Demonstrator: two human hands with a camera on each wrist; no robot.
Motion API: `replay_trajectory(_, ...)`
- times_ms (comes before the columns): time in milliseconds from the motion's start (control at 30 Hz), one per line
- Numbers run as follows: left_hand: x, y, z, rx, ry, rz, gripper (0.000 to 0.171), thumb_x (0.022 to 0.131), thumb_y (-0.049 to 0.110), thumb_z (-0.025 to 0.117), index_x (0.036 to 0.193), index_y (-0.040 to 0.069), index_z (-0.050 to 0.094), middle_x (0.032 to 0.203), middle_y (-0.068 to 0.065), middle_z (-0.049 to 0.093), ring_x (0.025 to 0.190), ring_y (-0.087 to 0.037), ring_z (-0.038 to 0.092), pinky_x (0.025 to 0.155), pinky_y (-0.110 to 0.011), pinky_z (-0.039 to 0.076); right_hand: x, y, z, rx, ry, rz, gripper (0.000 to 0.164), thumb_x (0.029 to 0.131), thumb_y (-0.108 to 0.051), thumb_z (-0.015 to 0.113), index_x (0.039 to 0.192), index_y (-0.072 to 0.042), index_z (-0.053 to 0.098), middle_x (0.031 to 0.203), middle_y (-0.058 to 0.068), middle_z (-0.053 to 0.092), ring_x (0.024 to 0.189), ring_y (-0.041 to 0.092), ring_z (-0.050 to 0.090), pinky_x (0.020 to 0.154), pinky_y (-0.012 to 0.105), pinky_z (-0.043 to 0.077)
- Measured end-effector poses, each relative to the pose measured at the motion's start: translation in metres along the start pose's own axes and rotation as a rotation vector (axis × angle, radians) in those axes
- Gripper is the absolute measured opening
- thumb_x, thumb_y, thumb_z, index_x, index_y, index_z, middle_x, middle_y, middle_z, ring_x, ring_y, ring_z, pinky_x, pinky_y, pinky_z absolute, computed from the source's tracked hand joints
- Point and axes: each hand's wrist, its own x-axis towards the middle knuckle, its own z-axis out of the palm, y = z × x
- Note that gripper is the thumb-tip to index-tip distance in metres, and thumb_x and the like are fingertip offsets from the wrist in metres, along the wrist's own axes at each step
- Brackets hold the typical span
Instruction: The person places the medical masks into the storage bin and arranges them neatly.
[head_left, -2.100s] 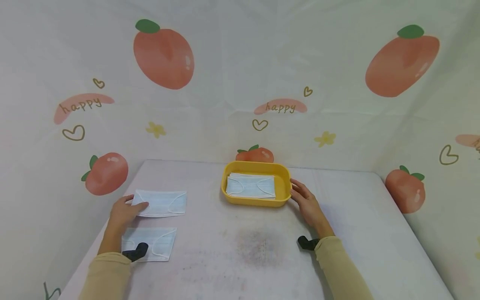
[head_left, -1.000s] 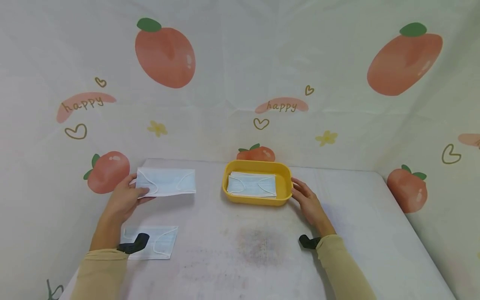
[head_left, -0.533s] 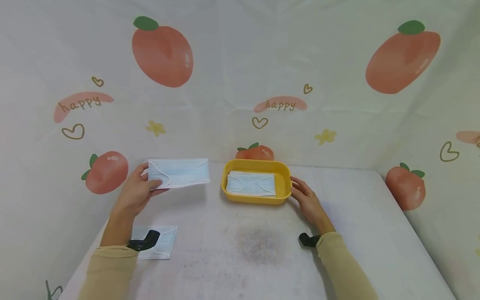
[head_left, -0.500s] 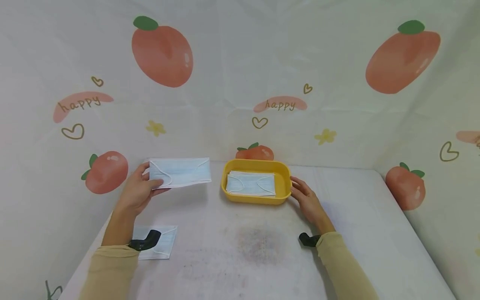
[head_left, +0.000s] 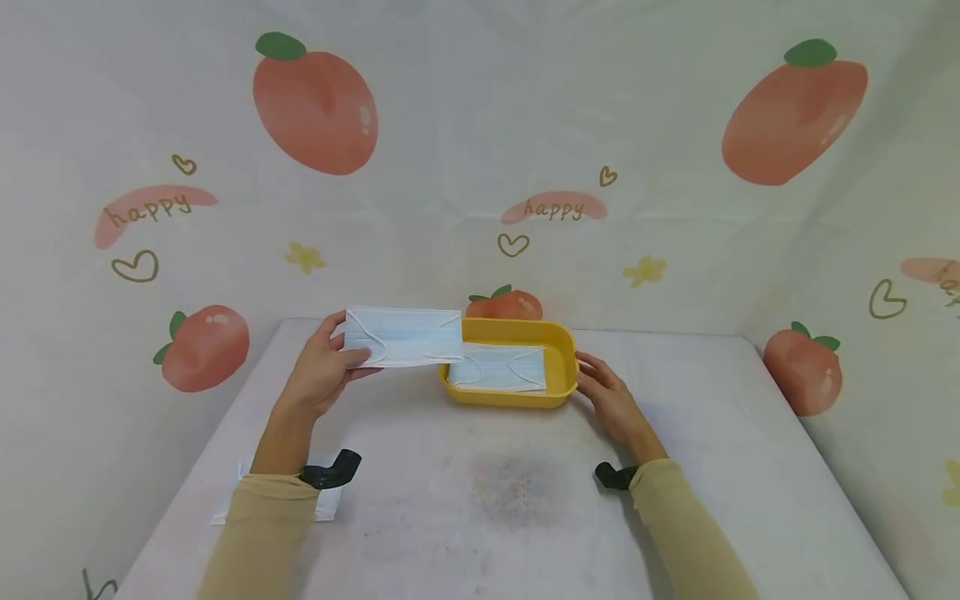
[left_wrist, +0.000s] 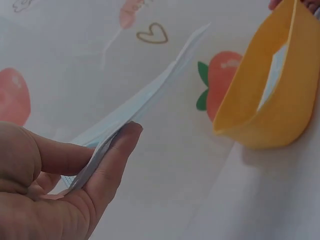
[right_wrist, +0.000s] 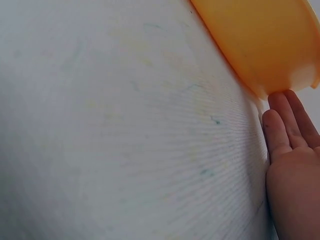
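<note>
My left hand [head_left: 318, 375] pinches a pale blue face mask [head_left: 405, 336] by its left end, thumb on top and fingers beneath. The mask is held above the table, and its right end overlaps the left rim of a yellow plastic basket [head_left: 558, 367] in the head view. Inside the basket lie several flat face masks [head_left: 502, 369]. My right hand [head_left: 617, 408] rests against the basket's right side, its fingertips touching the outer wall in the right wrist view. Another face mask [head_left: 327, 502] lies on the table, mostly hidden under my left forearm.
The white table [head_left: 510, 500] has a grey smudge near its middle. Behind it hangs a white cloth backdrop [head_left: 450, 125] printed with red fruit, hearts and flowers. The basket stands near the table's back edge.
My left hand has lifted the face mask off the table and carried it right and back to the basket's left rim. My right hand and the basket have stayed put.
</note>
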Motion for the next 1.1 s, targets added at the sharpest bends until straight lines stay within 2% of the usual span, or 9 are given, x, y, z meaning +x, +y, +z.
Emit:
replay_trajectory(300,0.016,0.001,0.034,-0.048,0.0,-0.031,0.073,0.101,-0.008,0.05,0.162,0.016,0.016,0.155,-0.022,0.043,0.133,-0.042,0.055,0.092,-0.038,0.06,-0.001,-0.001,0.003,0.021,0.011,-0.016,0.059,0.105,-0.037,0.056,0.158,-0.024,0.035,0.167,0.012,0.029,0.152,0.036,0.035,0.13,0.05,0.021)
replay_trajectory(667,0.034,-0.007,0.07,-0.106,0.024,-0.071,0.07,0.101,-0.007,0.051,0.161,0.019,0.024,0.153,-0.019,0.048,0.133,-0.038,0.058,0.098,-0.042,0.057,-0.001,0.0,0.004,0.005,0.032,0.008,0.057,0.105,-0.036,0.055,0.158,-0.026,0.036,0.167,0.01,0.029,0.152,0.034,0.035,0.13,0.049,0.022)
replay_trajectory(867,0.043,-0.013,0.091,-0.163,0.028,-0.119,0.07,0.1,-0.008,0.05,0.159,0.022,0.027,0.15,-0.018,0.05,0.13,-0.035,0.059,0.103,-0.046,0.055,-0.001,0.001,0.004,-0.01,0.043,0.023,0.056,0.105,-0.038,0.055,0.157,-0.029,0.037,0.167,0.008,0.03,0.151,0.033,0.036,0.13,0.049,0.022)
replay_trajectory(1100,0.053,-0.02,0.115,-0.189,0.019,-0.134,0.069,0.098,-0.012,0.049,0.158,0.018,0.031,0.145,-0.021,0.051,0.125,-0.035,0.059,0.107,-0.052,0.053,-0.002,0.0,0.006,0.01,0.035,-0.032,0.055,0.106,-0.033,0.054,0.158,-0.023,0.037,0.164,0.013,0.034,0.149,0.036,0.039,0.129,0.05,0.025)
